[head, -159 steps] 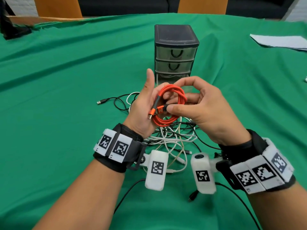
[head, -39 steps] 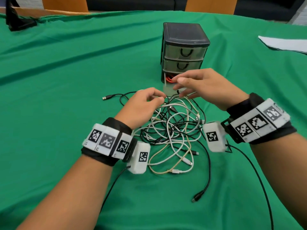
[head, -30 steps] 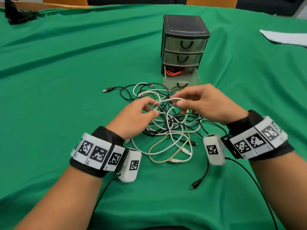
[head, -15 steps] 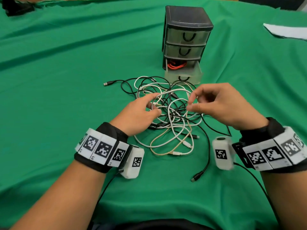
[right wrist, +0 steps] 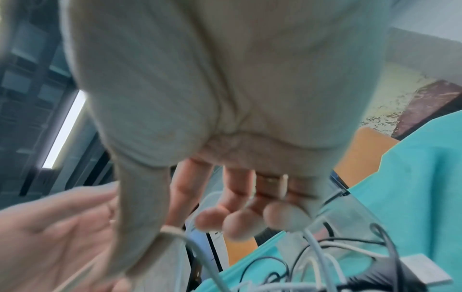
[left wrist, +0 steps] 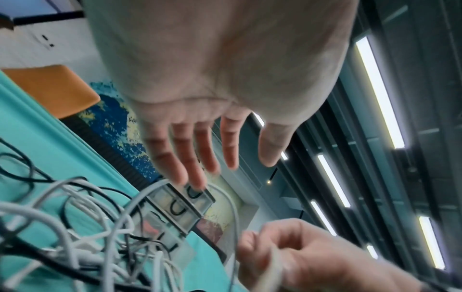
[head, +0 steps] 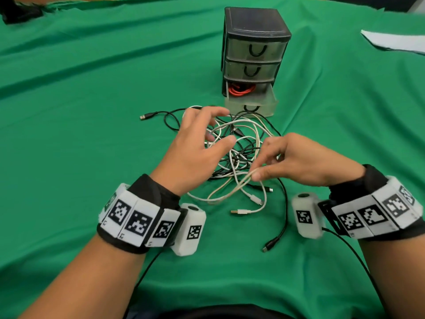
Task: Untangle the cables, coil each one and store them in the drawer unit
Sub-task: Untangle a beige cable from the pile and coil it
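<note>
Working step: teasing the next cable out of the tangle (head: 239, 157); we judge the task early, with one cable stored and the rest unsorted.
Landmark: we place everything against the drawer unit (head: 254, 49), a dark three-drawer stack on the green desk (head: 92, 88).
Stored so far: the orange cable (head: 241, 89) lies coiled in the bottom drawer (head: 253, 107), which stands pulled out toward us; the two drawers above it are pushed in.
Tangle: white, cream and black cables lie knotted just in front of the open drawer, with a black plug (head: 146, 116) trailing to the unit's left and another black plug (head: 268, 246) well in front of it.
Right hand (head: 303, 160): thumb and forefinger pinch a loop of the cream cable (head: 232, 191) at the near side of the tangle, lifting it off the cloth; the other fingers are loosely curled.
Left hand (head: 195, 148): fingers spread and relaxed over the tangle's left part, holding nothing that we can see; the left wrist view shows them straight above the cables.
Next move, as we judge it: we need the free hand to pin or part the other strands while the pinched loop is drawn clear, following it to its gold plug (head: 238, 212).
Risk: pulling hard may tighten the knot or drag the whole bundle.
</note>
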Demonstrator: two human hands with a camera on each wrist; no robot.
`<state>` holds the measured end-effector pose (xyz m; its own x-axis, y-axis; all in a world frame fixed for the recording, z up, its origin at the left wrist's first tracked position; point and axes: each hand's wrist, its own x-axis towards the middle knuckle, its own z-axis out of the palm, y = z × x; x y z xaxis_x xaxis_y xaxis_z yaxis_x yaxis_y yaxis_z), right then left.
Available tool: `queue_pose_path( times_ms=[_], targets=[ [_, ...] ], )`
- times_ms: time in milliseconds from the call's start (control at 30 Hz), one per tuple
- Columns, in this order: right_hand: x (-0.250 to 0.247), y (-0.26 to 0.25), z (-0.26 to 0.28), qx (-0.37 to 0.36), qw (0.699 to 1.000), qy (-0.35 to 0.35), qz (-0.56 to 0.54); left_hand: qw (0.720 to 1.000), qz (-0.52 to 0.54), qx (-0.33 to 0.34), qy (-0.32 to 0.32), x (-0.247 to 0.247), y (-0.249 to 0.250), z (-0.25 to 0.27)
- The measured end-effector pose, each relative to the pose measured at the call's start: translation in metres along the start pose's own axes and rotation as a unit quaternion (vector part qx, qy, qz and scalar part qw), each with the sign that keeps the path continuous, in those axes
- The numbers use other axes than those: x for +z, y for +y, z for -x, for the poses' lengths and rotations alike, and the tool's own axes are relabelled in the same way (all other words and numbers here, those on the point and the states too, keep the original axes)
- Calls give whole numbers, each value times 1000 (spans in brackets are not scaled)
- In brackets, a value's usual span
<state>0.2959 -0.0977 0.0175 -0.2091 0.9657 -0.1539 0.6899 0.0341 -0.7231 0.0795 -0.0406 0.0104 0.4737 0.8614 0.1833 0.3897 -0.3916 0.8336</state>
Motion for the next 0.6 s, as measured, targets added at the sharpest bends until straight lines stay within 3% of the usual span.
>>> queue_pose_path(
  times_ms=[100,200,333,600],
  targets=[
    [-6,-6,1,-37,993,92,-67,984,142,18,-104,3,16,4],
    [-9,-13,1,-61,976,151,-147,972,174,20,-159,7,17,6],
    [-14,-22,4,-80,952,230,-186,983,123,11,-133,5,6,-1],
    [-20,-42,8,-138,922,334,-138,995,60,3,-83,0,-9,-7]
  ],
)
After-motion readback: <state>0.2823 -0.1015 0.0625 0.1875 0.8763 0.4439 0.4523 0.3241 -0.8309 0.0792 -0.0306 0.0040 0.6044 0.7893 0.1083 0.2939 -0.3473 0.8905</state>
